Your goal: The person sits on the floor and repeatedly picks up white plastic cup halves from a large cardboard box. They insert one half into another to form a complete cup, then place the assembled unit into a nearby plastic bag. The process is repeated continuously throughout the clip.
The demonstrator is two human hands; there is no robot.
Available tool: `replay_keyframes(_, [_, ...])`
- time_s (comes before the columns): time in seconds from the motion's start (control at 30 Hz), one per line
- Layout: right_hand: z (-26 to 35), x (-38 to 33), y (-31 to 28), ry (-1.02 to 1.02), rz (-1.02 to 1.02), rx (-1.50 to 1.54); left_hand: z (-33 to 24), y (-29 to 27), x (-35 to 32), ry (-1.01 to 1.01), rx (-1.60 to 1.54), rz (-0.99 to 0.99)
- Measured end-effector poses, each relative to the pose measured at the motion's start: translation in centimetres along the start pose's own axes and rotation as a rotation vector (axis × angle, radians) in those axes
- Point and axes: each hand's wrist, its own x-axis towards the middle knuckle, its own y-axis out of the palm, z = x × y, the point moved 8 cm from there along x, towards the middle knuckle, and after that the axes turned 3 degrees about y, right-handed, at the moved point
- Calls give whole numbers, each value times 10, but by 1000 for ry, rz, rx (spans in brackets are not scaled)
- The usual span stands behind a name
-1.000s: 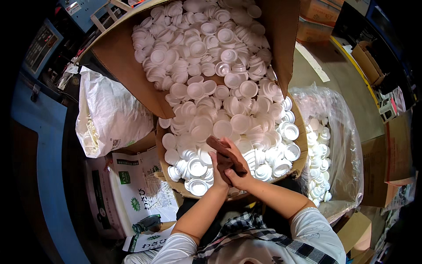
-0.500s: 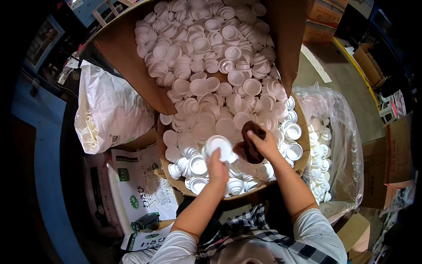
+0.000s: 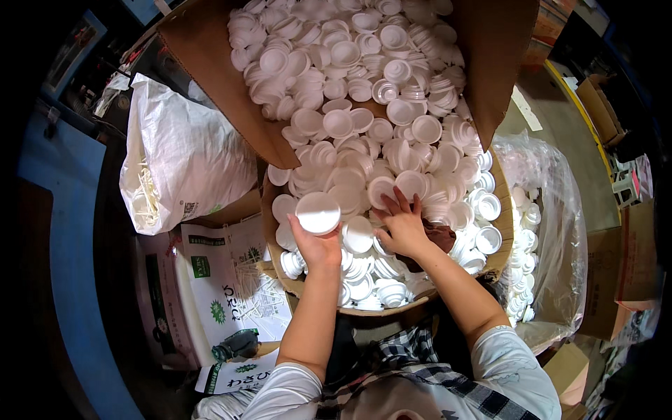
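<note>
My left hand is closed on a round white plastic lid, tilted up with its flat face showing. To its right, my right hand reaches over the heap with its fingers spread, at or just above the white lids there. A crumpled dark brown cloth lies on the heap, partly hidden under my right hand and wrist. Stepped white lids fill the cardboard box in front of me and run up into a tipped carton beyond.
At the right stands a clear plastic bag holding more white lids. A white woven sack with thin white pieces at its mouth stands at the left. Below it is a printed carton with thin white strips. More cardboard boxes stand far right.
My right hand has let go of the brown cloth, which now lies on the heap, and its fingers have spread. My left hand has moved left with the lid. The view has shifted slightly.
</note>
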Motion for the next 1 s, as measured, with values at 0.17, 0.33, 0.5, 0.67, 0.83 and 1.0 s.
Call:
replay_keyframes(0.17, [13,4,-30,67,-137,177,10,8,-5,-172,-93,62])
replay_keyframes(0.33, [-9,-10,-66,115,-493,1135,19,16,-13,-230,-109,151])
replay_keyframes(0.5, [-18,-21,-51,406,-208,1787,45,30,-29,-337,-84,199])
replay_keyframes(0.67, [-19,-25,-42,439,106,1836,59,47,-43,-418,-82,391])
replay_keyframes(0.83, [-12,-29,-44,404,213,1903,70,49,-49,-465,-101,395])
replay_keyframes(1.0, [-19,-27,-39,497,143,2280,61,50,-49,-453,-124,361])
